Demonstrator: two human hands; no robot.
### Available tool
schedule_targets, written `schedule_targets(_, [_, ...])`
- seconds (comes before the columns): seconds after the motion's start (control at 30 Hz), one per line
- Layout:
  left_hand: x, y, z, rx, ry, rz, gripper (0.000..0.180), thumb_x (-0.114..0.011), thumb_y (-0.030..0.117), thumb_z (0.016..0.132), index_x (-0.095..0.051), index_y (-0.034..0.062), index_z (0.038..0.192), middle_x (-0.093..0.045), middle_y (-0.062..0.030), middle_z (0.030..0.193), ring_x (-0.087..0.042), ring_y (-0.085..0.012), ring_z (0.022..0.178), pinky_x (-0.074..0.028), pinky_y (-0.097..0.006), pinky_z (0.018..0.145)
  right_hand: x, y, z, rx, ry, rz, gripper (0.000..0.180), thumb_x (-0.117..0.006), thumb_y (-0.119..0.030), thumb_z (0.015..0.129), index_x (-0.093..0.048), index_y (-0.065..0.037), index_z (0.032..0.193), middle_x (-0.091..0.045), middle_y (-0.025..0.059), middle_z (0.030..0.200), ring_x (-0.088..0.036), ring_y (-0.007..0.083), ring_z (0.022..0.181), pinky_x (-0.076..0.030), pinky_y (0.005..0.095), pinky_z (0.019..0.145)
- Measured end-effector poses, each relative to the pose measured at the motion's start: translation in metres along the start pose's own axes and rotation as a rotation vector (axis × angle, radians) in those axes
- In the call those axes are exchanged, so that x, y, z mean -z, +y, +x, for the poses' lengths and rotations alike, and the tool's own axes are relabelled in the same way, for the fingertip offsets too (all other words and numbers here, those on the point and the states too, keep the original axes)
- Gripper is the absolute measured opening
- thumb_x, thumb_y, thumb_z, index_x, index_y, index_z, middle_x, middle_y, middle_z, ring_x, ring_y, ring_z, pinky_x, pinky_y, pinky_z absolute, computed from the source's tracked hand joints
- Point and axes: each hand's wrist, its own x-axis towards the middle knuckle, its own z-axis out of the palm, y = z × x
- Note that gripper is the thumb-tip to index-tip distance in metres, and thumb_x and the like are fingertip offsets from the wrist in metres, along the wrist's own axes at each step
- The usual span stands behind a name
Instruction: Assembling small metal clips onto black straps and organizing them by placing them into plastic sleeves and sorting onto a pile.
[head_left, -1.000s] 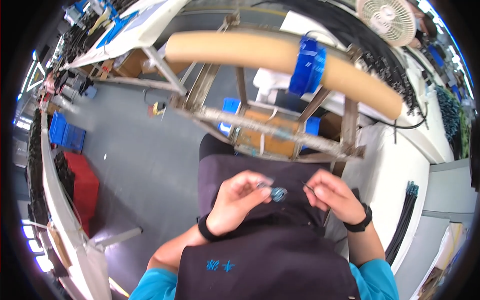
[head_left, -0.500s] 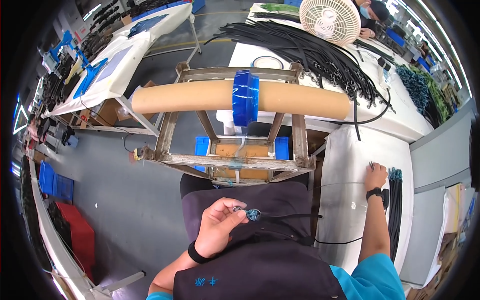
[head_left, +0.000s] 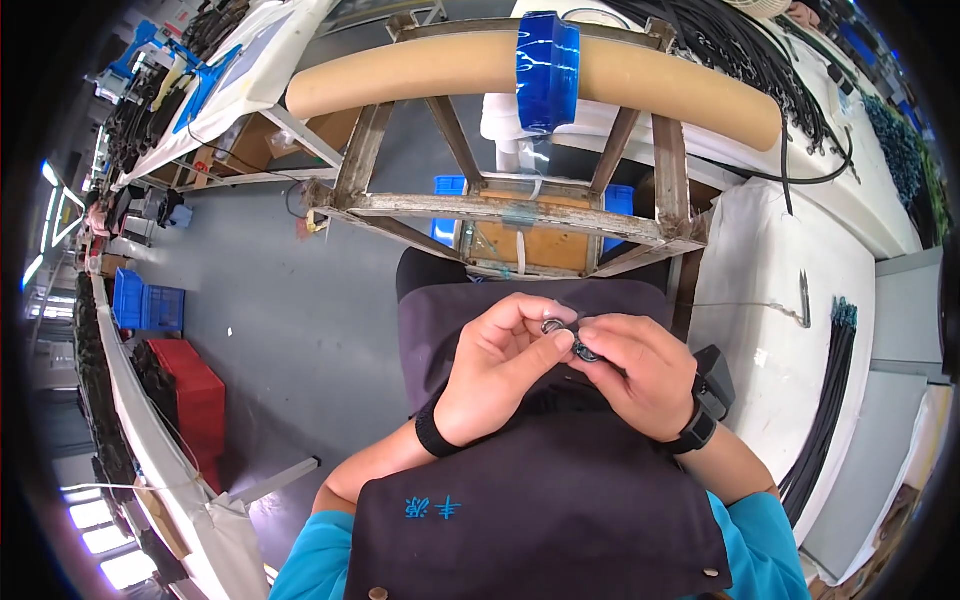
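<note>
Above my dark apron point(head_left: 550, 500), both hands meet at the end of a black strap, where a metal ring fitting point(head_left: 553, 326) is bound with blue-green thread. My left hand point(head_left: 505, 352) pinches the ring between thumb and fingers. Close against it, the thumb and fingertips of my right hand point(head_left: 640, 375) are closed on the bound part of the same strap end. Fingers hide most of the binding. On the white table to the right lies a slender pointed metal tool point(head_left: 804, 300) on a thin cord, apart from both hands.
A worn metal frame point(head_left: 500, 207) stands before my lap, bearing a long cardboard tube point(head_left: 420, 78) wrapped with blue tape point(head_left: 547, 75). Black straps with blue-green ends point(head_left: 830, 400) lie on the right table. Leftward are a red bin point(head_left: 190, 400) and blue crates point(head_left: 150, 302).
My right hand has left the pointed metal tool on the right table and come over to the strap end in my left hand. The whole view has shifted downward.
</note>
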Motion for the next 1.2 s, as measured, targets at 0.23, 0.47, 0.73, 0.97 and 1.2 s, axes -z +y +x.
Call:
schedule_targets(0.23, [0.018,0.019,0.000,-0.276,-0.161,0.616,0.007,-0.067,0.008,0.082,-0.066,0.0037,0.087,-0.061,-0.0054,0.086,-0.056,-0.0112,0.074,-0.047,-0.024,0.066,0.014,-0.014,0.005,-1.007,-0.249,1.038,0.018,-0.055,-0.016,0.092,-0.059,0.001,0.097,-0.066,0.0088,0.081,-0.063,0.0114,0.065,-0.049,0.0211,0.055])
schedule_targets(0.47, [0.020,0.020,0.003,-0.227,-0.067,0.519,0.012,-0.066,0.011,0.084,-0.062,0.0018,0.079,-0.057,-0.0034,0.076,-0.053,-0.0092,0.066,-0.043,-0.022,0.062,0.031,-0.011,-0.004,-1.125,-0.484,1.180,0.018,-0.056,-0.015,0.092,-0.059,0.002,0.097,-0.064,0.0080,0.076,-0.062,0.0105,0.064,-0.050,0.0207,0.057])
schedule_targets(0.73, [0.022,0.035,-0.005,-0.204,0.090,0.520,0.016,-0.069,0.008,0.082,-0.060,0.0035,0.070,-0.054,0.0012,0.067,-0.048,-0.0058,0.064,-0.038,-0.022,0.061,0.044,-0.011,-0.021,-0.772,-0.346,0.688,0.048,-0.069,-0.011,0.080,-0.047,0.001,0.121,-0.056,0.0112,0.111,-0.057,0.0187,0.102,-0.046,0.0317,0.090])
schedule_targets(0.97, [0.005,0.030,-0.002,-0.294,-0.006,0.737,0.011,-0.070,0.004,0.077,-0.062,0.0026,0.070,-0.056,-0.0026,0.067,-0.050,-0.0113,0.063,-0.038,-0.025,0.059,0.013,-0.031,0.012,-0.239,-0.144,0.160,0.047,-0.076,-0.020,0.073,-0.055,-0.004,0.112,-0.058,0.0113,0.099,-0.060,0.0242,0.088,-0.049,0.0313,0.076])
schedule_targets(1.2, [0.006,0.017,-0.008,-0.184,-0.122,0.515,0.016,-0.060,0.012,0.086,-0.062,-0.0037,0.089,-0.054,-0.0058,0.079,-0.053,-0.0131,0.074,-0.042,-0.025,0.069,0.035,-0.032,-0.011,-0.538,-0.038,0.502,0.027,-0.071,-0.014,0.078,-0.059,-0.001,0.099,-0.065,0.0104,0.087,-0.063,0.0170,0.076,-0.050,0.0264,0.069])
